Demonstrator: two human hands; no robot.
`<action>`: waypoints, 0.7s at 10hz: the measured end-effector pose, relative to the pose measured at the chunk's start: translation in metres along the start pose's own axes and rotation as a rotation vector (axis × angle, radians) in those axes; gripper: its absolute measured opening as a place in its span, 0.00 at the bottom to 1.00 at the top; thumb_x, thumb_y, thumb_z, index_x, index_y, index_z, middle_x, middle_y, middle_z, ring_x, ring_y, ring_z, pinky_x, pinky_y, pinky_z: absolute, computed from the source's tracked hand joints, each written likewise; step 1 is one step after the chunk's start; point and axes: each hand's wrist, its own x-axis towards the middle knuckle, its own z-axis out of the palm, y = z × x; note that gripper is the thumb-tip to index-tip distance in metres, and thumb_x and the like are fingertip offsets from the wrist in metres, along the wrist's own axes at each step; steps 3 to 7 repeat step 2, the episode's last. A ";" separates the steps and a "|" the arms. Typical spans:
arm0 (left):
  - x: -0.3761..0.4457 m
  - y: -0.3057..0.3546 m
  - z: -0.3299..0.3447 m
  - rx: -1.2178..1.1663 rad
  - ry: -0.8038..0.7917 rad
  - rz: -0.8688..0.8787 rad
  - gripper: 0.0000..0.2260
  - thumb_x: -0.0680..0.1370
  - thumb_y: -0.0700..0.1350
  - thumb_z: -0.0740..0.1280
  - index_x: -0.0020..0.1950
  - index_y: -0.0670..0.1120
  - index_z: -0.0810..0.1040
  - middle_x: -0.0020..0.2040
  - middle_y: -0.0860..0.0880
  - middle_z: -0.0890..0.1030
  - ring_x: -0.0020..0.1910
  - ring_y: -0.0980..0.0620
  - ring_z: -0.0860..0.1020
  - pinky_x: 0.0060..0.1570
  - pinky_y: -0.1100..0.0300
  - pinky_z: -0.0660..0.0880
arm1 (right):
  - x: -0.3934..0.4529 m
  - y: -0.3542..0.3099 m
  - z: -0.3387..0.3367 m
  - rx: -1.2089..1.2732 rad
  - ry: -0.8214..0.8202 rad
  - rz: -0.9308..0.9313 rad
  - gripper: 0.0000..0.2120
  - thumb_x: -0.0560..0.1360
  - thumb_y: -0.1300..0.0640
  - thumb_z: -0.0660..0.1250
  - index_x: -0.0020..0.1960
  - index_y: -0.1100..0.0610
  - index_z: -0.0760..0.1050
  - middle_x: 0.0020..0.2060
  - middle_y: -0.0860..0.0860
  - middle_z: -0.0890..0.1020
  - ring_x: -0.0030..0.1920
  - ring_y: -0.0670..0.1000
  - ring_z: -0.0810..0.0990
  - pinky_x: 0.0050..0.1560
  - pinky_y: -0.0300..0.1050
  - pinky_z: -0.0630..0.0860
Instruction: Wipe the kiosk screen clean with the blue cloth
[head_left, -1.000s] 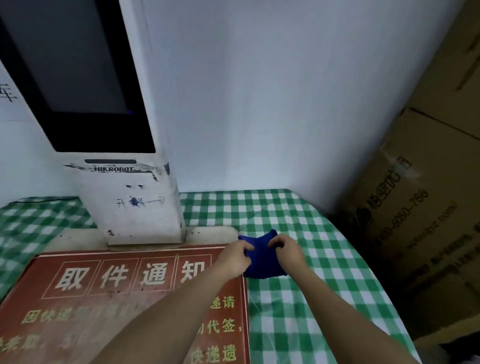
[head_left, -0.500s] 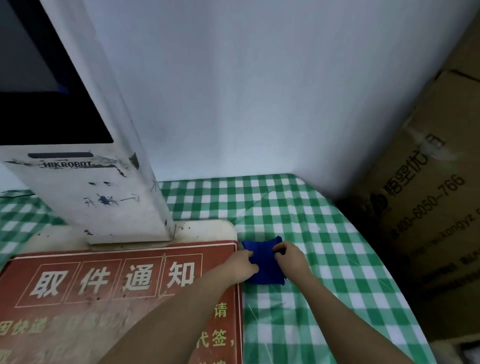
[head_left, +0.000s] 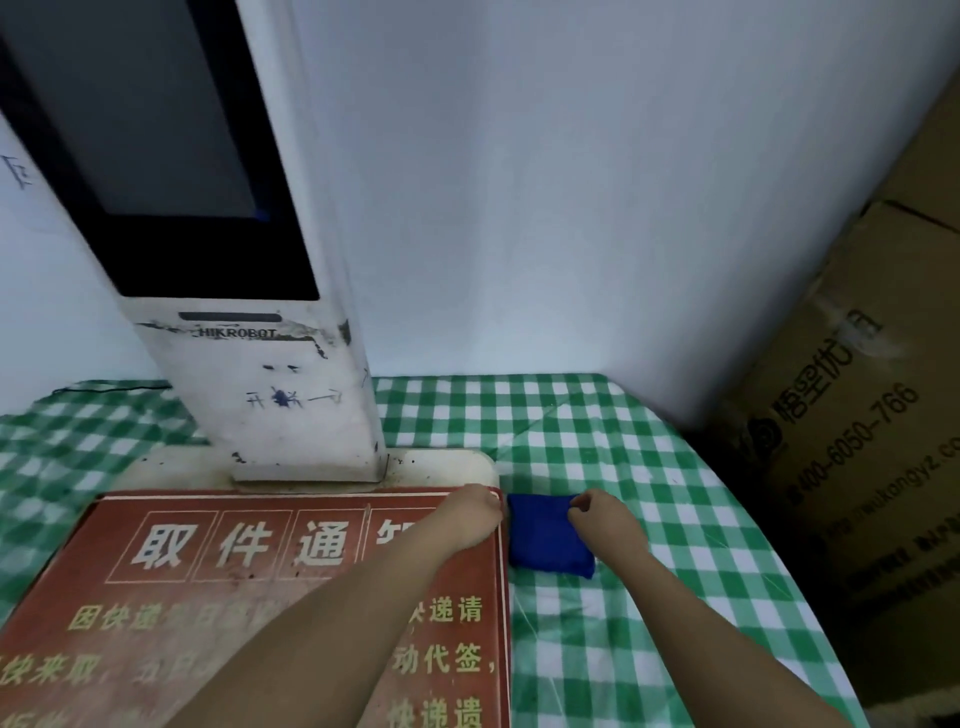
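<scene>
I see the folded blue cloth (head_left: 548, 535) lying flat on the green checked tablecloth (head_left: 649, 597), just right of the red notice board (head_left: 249, 597) and below the kiosk screen (head_left: 156, 130). My left hand (head_left: 467, 519) seems to pinch its upper left corner, though the fingers are hidden; my right hand (head_left: 605, 522) pinches the upper right corner with curled fingers.

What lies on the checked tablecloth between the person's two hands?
In the head view, the folded blue cloth lies between the left hand and the right hand, each at one of its top corners.
</scene>
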 end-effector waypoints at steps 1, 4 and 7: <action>-0.022 -0.003 -0.022 -0.093 0.148 0.033 0.09 0.79 0.42 0.58 0.46 0.47 0.77 0.40 0.50 0.75 0.38 0.52 0.74 0.41 0.59 0.70 | -0.018 -0.022 -0.010 0.012 0.033 -0.048 0.12 0.79 0.56 0.57 0.59 0.55 0.74 0.50 0.52 0.80 0.44 0.51 0.77 0.41 0.44 0.74; -0.044 -0.017 -0.043 -0.119 0.280 0.063 0.07 0.78 0.43 0.58 0.43 0.47 0.75 0.40 0.48 0.76 0.40 0.49 0.74 0.47 0.53 0.75 | -0.041 -0.045 -0.011 0.018 0.076 -0.085 0.10 0.79 0.55 0.57 0.56 0.55 0.75 0.44 0.51 0.79 0.41 0.50 0.76 0.34 0.42 0.70; -0.044 -0.017 -0.043 -0.119 0.280 0.063 0.07 0.78 0.43 0.58 0.43 0.47 0.75 0.40 0.48 0.76 0.40 0.49 0.74 0.47 0.53 0.75 | -0.041 -0.045 -0.011 0.018 0.076 -0.085 0.10 0.79 0.55 0.57 0.56 0.55 0.75 0.44 0.51 0.79 0.41 0.50 0.76 0.34 0.42 0.70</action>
